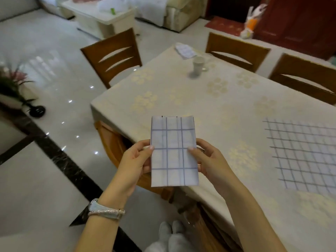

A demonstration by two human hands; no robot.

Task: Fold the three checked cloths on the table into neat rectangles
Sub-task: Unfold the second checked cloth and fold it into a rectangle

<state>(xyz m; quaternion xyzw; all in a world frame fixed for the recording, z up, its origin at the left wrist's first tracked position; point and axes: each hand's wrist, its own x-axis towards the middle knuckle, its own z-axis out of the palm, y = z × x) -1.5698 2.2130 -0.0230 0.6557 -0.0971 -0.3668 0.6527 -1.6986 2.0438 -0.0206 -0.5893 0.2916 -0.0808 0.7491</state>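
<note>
The small folded white cloth with blue checks [173, 151] is up in the air over the near corner of the cream-covered desk [227, 106], held upright. The left hand [134, 160] pinches its left edge and the right hand [209, 160] its right edge, fingers [148, 149] closed on it with thumbs on the front. It looks like a tidy rectangle, so I'd guess it's one last halving or just setting it down. Keep both pinches level so the layers don't slide, land it flat, then press the crease. The bigger unfolded checked cloth [305, 153] lies flat on the desk to the right, probably next.
</note>
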